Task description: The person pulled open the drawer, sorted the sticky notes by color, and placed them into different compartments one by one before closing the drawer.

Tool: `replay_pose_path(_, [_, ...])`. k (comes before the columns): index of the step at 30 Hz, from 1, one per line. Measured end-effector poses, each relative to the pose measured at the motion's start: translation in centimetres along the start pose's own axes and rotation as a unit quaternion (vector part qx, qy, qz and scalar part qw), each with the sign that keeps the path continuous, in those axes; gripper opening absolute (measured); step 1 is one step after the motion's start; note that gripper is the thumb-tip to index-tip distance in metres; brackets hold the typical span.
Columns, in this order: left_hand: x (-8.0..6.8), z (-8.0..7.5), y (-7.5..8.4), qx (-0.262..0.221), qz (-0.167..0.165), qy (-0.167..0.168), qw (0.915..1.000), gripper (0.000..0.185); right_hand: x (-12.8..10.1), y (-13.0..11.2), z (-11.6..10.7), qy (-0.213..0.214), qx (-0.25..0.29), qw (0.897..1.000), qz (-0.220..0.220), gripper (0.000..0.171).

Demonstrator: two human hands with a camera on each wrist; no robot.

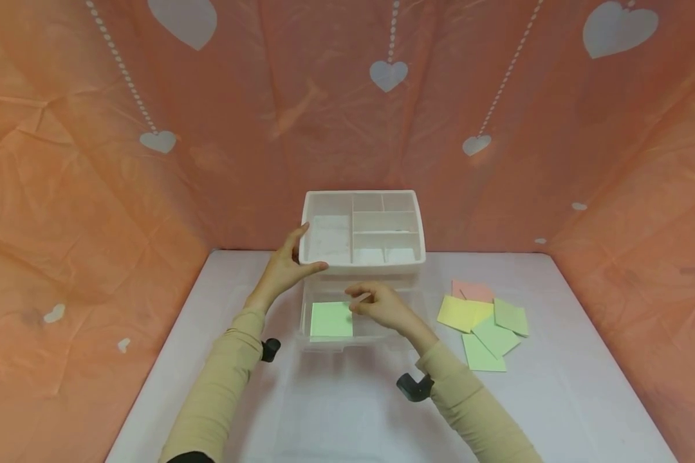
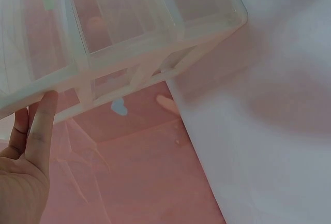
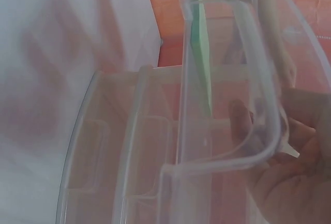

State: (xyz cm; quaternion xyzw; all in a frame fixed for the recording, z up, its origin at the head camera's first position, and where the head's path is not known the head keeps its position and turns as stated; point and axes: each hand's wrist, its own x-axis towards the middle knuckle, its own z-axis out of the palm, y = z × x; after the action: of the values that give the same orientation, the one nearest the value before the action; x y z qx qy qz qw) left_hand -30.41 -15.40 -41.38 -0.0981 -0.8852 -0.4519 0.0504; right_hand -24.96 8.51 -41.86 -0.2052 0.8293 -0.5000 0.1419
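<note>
My left hand [image 1: 292, 260] grips the front left corner of a white divided tray [image 1: 363, 261] and holds it raised above a clear plastic box [image 1: 324, 344]. Seen from beneath in the left wrist view, the tray [image 2: 129, 48] rests on the thumb of that hand [image 2: 31, 146]. A green note [image 1: 330, 319] lies in the left part of the box. My right hand [image 1: 363, 299] reaches into the box, its curled fingers pinching the note's upper right corner. In the right wrist view the green note [image 3: 201, 63] shows edge-on through the box wall [image 3: 129, 157], beside my right hand [image 3: 289, 182].
Several loose green, yellow and pink notes [image 1: 483, 321] lie spread on the white table [image 1: 556, 386] to the right of the box. Orange sheeting with white hearts [image 1: 92, 193] closes in the back and both sides. Black wrist cameras [image 1: 414, 387] sit on both sleeves.
</note>
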Motion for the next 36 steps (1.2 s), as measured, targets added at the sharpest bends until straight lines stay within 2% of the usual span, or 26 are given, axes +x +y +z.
replay_pose_path(5, [0.1, 0.0, 0.1, 0.002, 0.000, 0.000, 1.0000, 0.095, 0.0, -0.1, -0.2, -0.001, 0.002, 1.000, -0.008, 0.034])
replay_pose_path(9, [0.1, 0.0, 0.2, -0.004, -0.001, -0.002, 1.0000, 0.095, -0.2, -0.4, -0.5, 0.010, 0.025, 0.999, -0.017, 0.033])
replay_pose_path(17, [0.3, 0.0, 0.2, -0.021, 0.000, -0.011, 0.9997, 0.096, -1.3, -0.7, -2.1, 0.054, 0.066, 0.996, -0.034, 0.031])
replay_pose_path(22, [0.2, 0.0, 0.0, -0.027, 0.000, -0.013, 0.9995, 0.096, -2.4, -0.1, -3.9, 0.091, 0.104, 0.990, -0.031, 0.035])
replay_pose_path(29, [0.1, 0.0, 0.1, -0.033, 0.002, -0.013, 0.9994, 0.095, -4.8, 2.2, -7.4, 0.157, 0.161, 0.973, -0.062, 0.040])
replay_pose_path(36, [0.1, 0.1, 0.2, -0.047, 0.002, -0.013, 0.9988, 0.095, -7.4, 6.2, -11.1, 0.219, 0.232, 0.941, -0.109, 0.020])
